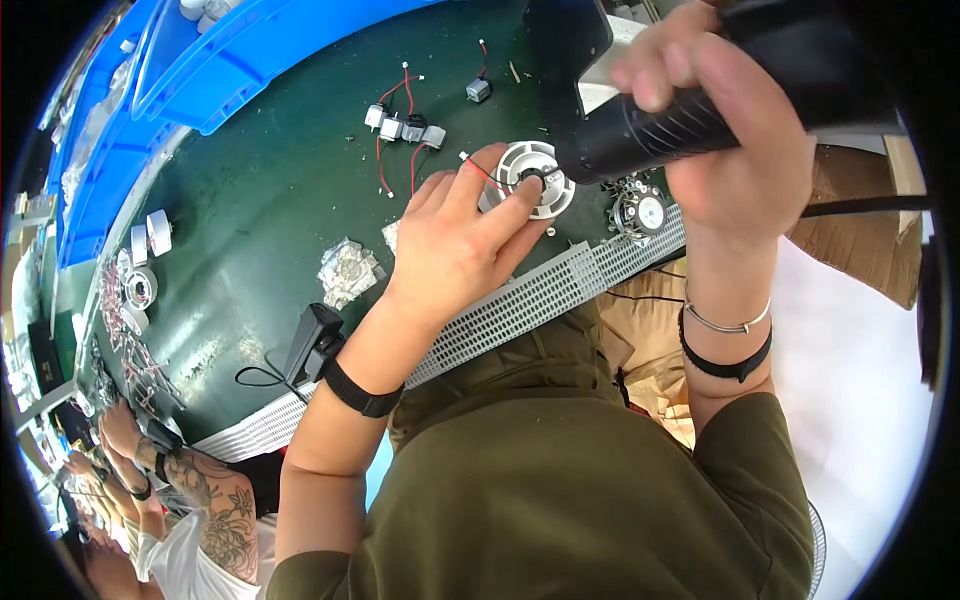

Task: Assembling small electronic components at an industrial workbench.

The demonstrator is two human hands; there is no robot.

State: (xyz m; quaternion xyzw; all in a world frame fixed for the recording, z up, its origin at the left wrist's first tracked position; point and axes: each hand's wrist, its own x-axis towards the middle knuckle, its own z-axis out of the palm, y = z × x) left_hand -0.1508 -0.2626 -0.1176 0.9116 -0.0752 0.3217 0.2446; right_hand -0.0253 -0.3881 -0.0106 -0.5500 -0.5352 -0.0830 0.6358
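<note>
My left hand (455,235) steadies a round white plastic housing (567,198) on the green table, its thumb and fingers pressed about the hub. A red and black wire pair (480,170) with a small white plug runs out of the housing by my fingers. My right hand (745,120) is wrapped round a black power screwdriver (650,135), held tilted. The tool's tip points down at the middle of the housing; whether it touches a screw I cannot make out.
Several small motors (412,130) with red wires lie beyond my left hand, and a lone motor (478,91) farther off. A small pile of metallic pieces (348,272), a round metal-rimmed part (640,212) and white rings (140,288) sit around. Blue bins (230,65) stand left; a co-worker's tattooed arm (215,510) is lower left.
</note>
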